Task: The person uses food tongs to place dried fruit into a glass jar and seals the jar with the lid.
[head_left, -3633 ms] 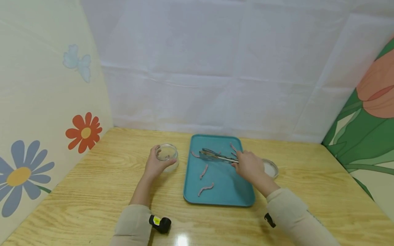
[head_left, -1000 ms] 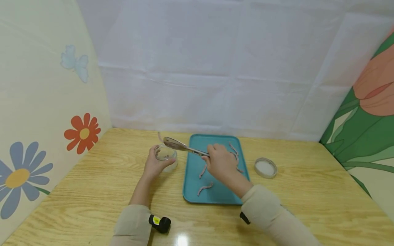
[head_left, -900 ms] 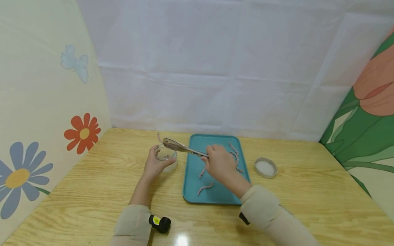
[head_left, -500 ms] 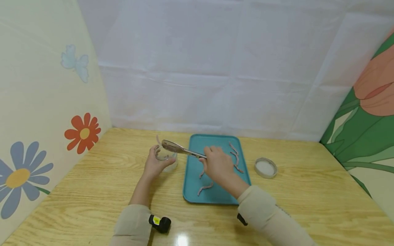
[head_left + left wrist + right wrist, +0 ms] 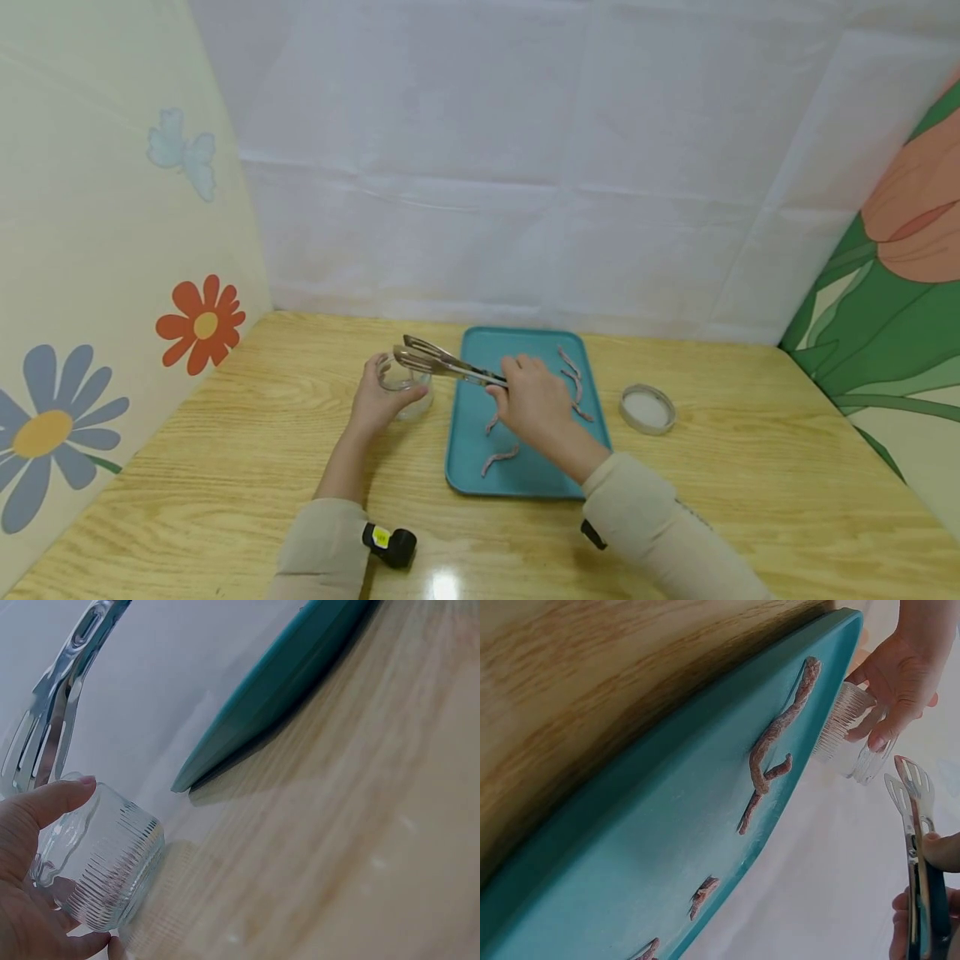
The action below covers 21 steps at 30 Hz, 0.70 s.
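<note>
A pair of metal tongs (image 5: 450, 367) is reaching over the mouth of a clear glass jar (image 5: 112, 859), its slotted ends standing apart. The right hand (image 5: 536, 404) is holding the tongs, its grip wrapping round the handles. The jar is sitting to the left of a blue-green tray (image 5: 543, 471), and the left hand (image 5: 378, 400) is steadying it, its grip curling round the wall with the thumb pressing near the rim. Through the ribbed glass, the contents are staying hard to tell. The tray is bearing several pinkish, twisted strips (image 5: 778, 726), some lying along its right side and others toward its left. Past the tray's right edge, a round lid (image 5: 647, 408) is resting on the wood-grained table (image 5: 225, 483). Behind, a white cloth (image 5: 480, 167) is hanging in creases.
</note>
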{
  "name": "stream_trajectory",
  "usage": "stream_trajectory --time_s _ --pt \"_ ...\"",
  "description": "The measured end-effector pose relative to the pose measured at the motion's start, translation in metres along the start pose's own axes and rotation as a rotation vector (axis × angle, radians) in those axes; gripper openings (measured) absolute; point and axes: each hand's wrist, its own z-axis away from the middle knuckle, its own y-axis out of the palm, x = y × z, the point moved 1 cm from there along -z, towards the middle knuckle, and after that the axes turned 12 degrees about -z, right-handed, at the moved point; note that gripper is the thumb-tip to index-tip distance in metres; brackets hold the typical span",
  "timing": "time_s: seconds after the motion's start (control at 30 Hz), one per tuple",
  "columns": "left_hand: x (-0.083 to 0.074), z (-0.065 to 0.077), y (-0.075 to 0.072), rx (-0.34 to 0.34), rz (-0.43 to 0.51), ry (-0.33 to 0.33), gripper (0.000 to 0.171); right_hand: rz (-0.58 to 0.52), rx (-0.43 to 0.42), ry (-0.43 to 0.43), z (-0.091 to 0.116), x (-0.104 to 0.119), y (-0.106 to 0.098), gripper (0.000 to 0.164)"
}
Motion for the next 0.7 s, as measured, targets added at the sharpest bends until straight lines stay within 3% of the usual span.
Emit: stream_trajectory --time_s 0.27,0.7 --pt "0.001 0.000 0.000 0.008 0.007 -0.003 0.092 -0.012 -0.029 -0.019 0.001 -0.005 -0.003 0.026" --pt "0.001 -0.001 0.001 -0.009 -0.004 -0.005 0.092 0.015 -0.053 0.035 0.001 -0.027 -0.022 0.029"
